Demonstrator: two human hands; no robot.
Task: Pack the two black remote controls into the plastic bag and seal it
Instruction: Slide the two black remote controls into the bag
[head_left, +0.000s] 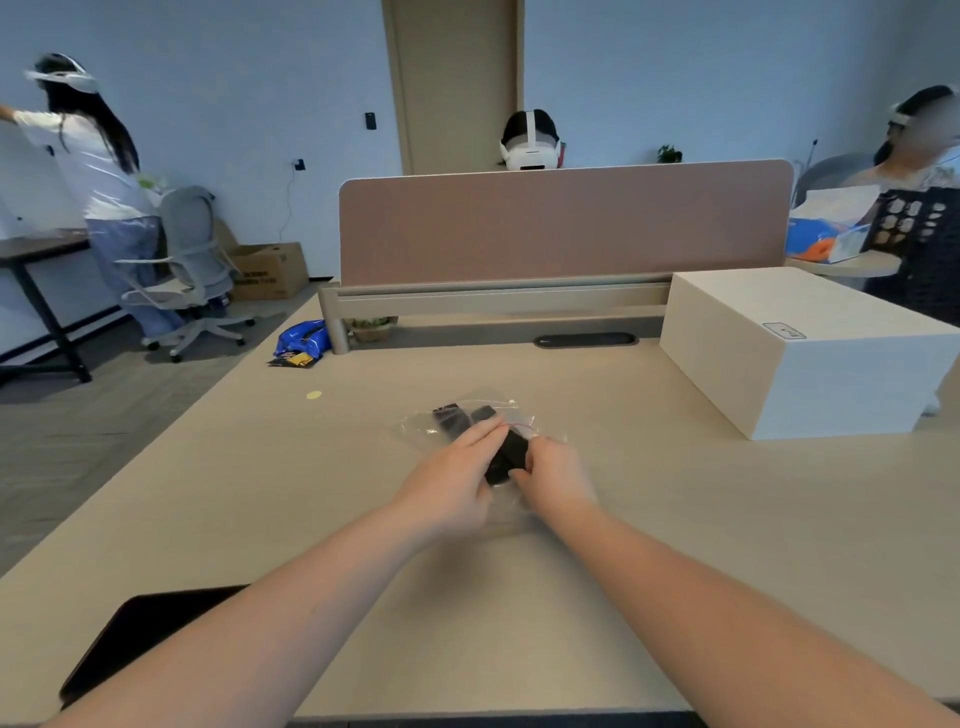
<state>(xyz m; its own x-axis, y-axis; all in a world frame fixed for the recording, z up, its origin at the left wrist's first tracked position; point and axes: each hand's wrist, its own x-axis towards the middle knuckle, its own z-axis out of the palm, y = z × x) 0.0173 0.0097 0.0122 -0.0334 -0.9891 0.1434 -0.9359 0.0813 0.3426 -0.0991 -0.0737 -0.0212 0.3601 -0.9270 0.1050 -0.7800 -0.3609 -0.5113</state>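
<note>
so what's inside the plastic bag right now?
Two black remote controls show through the clear plastic bag, lying on the table. The left hand and right hand cover the near ends and much of the red-striped opening.

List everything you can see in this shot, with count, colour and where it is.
remote controls: two, black, in the bag, mid-table
plastic bag: one, clear with a red strip, under the hands
table: one, beige
white box: one, table's right side
divider panel: one, pinkish brown, far edge
dark flat object: one, black, near left corner
blue packet: one, far left edge
office chair: one, grey, left background
left hand: on the bag
right hand: on the bag
</note>
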